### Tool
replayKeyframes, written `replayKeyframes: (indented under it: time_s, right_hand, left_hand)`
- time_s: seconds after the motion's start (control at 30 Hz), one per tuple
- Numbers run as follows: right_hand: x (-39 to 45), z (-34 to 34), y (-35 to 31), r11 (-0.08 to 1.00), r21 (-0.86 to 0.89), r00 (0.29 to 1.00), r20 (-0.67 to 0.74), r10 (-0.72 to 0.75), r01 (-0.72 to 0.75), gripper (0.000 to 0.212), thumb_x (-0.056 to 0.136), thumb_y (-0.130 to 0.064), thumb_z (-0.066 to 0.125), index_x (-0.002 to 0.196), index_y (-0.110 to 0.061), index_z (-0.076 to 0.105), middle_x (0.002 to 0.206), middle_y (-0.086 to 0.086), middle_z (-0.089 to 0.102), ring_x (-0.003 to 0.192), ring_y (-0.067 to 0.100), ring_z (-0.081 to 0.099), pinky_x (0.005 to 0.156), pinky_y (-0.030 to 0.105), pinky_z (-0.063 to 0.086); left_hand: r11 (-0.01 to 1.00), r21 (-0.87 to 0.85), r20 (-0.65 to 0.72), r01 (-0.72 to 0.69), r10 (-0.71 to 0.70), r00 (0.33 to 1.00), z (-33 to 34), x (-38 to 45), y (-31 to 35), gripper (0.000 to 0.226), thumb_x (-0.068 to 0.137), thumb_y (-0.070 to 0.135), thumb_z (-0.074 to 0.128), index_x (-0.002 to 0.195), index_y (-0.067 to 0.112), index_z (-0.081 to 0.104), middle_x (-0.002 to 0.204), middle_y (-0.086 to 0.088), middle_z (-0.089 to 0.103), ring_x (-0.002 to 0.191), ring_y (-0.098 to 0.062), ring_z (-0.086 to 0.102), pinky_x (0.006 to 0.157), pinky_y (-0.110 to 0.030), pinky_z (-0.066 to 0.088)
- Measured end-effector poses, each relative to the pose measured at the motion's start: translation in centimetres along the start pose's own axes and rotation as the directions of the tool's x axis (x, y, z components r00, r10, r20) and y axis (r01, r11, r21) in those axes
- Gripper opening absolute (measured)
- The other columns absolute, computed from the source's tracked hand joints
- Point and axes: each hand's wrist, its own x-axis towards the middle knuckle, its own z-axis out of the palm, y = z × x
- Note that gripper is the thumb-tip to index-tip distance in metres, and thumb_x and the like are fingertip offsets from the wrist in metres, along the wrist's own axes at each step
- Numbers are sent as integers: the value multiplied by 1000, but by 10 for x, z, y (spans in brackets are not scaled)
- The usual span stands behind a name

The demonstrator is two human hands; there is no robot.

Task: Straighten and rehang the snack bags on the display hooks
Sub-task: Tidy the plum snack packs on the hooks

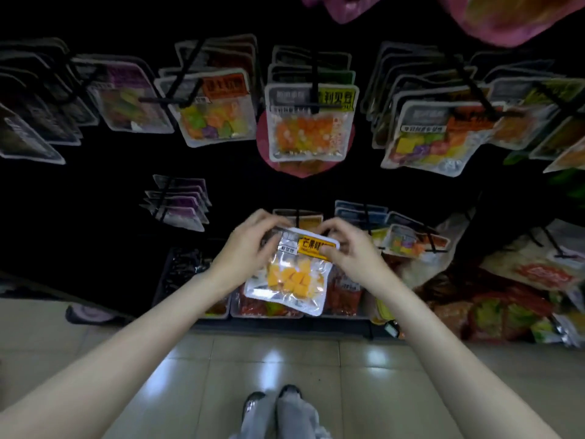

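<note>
While both hands [297, 248] pinch the mango bag's [292, 274] top corners, its hook stays hidden.

Dim, soft blur, glare on floor [272, 356]

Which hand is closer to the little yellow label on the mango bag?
Right. The right hand pinches the mango bag at the yellow label; the left hand holds the opposite top corner, away from the label.
</note>
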Motion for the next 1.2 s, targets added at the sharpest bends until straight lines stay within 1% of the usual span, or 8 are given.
replayKeyframes:
  time_s: [0.17,0.27,0.33,0.47,0.6,0.73,0.9,1.2]
  right_hand:
    - [11,41,59,982,-118,985,70,159,-150,15,90,-4,57,95,-18,55,96,12,64,81,33,62,67,40,50]
    - [24,51,76,965,-136,975,-43,220,-224,16,93,-4,52,102,-17,55,91,12,64,63,21,61,55,26,50]
    - [36,55,77,961,-106,958,-167,235,-254,18,95,-6,50,111,-11,55,89,12,62,60,18,60,54,29,52]
    - [55,65,84,930,-197,930,-266,253,-309,20,92,-4,52,110,-10,57,78,6,57,65,21,56,54,28,38]
    - [55,73,92,920,-190,924,-244,295,-343,16,91,-3,54,104,-12,60,79,10,63,65,22,59,57,32,48]
    - [52,74,94,915,-191,916,-268,299,-355,15,93,-6,52,105,-11,59,76,7,58,61,18,50,53,26,31]
    - [55,77,88,915,-207,913,-298,278,-346,20,93,-7,50,111,-12,58,79,12,64,71,28,62,55,28,39]
    - [69,73,77,780,-559,957,-222,186,-281,31,91,1,45,120,-7,51,98,21,63,93,36,61,62,33,37]
  left_hand:
    - [968,200,202,149,-190,961,31,-6,-37,35,88,5,53,124,7,57,127,-9,50,116,-24,50,99,-26,36]
    - [957,261,255,128,-197,947,39,-3,-42,52,90,6,50,140,8,37,146,-7,35,132,-24,34,109,-25,23]
    - [957,263,290,121,-198,936,43,-2,-45,59,90,6,50,145,10,27,151,-6,27,137,-23,27,111,-25,20]
    - [959,253,373,129,-219,902,52,-2,-46,65,91,7,48,148,17,18,153,-3,22,140,-19,20,113,-26,17]
    - [956,277,390,94,-202,899,58,-5,-45,63,92,9,49,147,16,19,153,-3,24,140,-18,21,113,-27,16]
    - [953,295,400,73,-192,896,54,1,-46,60,91,8,48,146,17,25,151,-2,28,139,-20,23,115,-35,20]
    - [947,314,404,60,-190,895,52,9,-49,56,90,8,48,143,16,33,146,-5,38,137,-21,28,113,-33,23]
    - [952,302,358,45,-157,920,56,4,-52,54,90,6,48,142,13,36,146,-5,39,135,-20,32,111,-27,22]
